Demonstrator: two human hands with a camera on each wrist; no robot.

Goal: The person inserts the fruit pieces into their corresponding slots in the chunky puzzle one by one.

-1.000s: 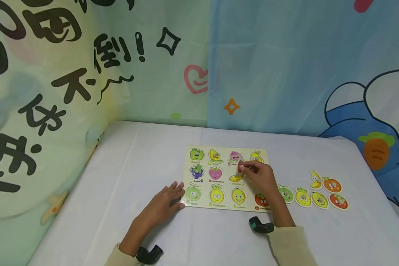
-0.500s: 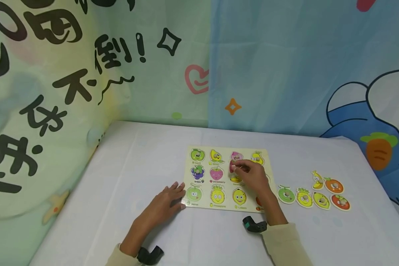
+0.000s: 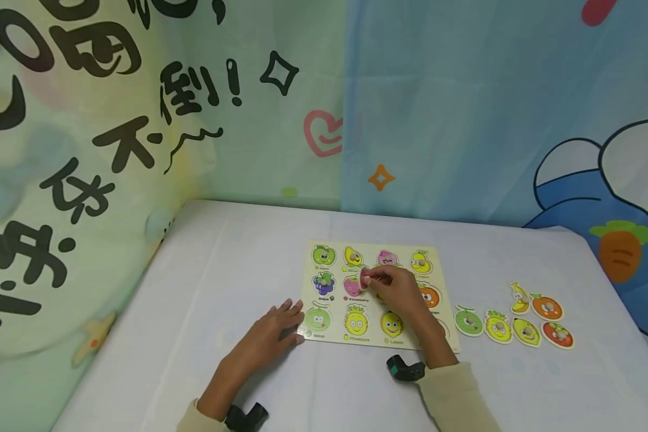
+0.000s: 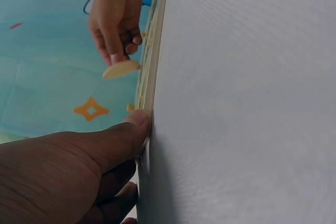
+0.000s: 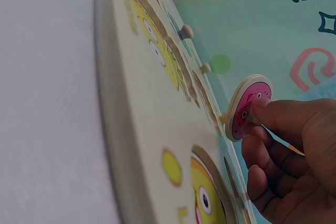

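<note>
My right hand [image 3: 402, 291] pinches a pink-red strawberry puzzle piece [image 3: 363, 277] between thumb and fingers. The piece is tilted on edge at the strawberry recess [image 3: 353, 287] of the pale fruit board [image 3: 338, 255]. In the right wrist view, the piece's printed face [image 5: 254, 88] shows beside the thumb; in the left wrist view its plain back [image 4: 121, 70] shows. Whether it touches the board is unclear. My left hand [image 3: 267, 336] rests at the board's left edge, fingers extended, with its thumb [image 4: 137, 118] touching that edge in the left wrist view.
Loose fruit pieces lie right of the board: a melon [image 3: 468, 322], pineapple [image 3: 498, 327], lemon [image 3: 526, 332], banana [image 3: 519, 298], orange [image 3: 546, 307] and a red-orange fruit [image 3: 558, 335]. Knobbed pieces, such as the apple [image 3: 323, 255], sit in the board. A white cloth [image 3: 237, 258] covers the table.
My right hand has carried the strawberry piece leftward across the board, from beside the peach to the strawberry recess. The left hand stays at the board's edge.
</note>
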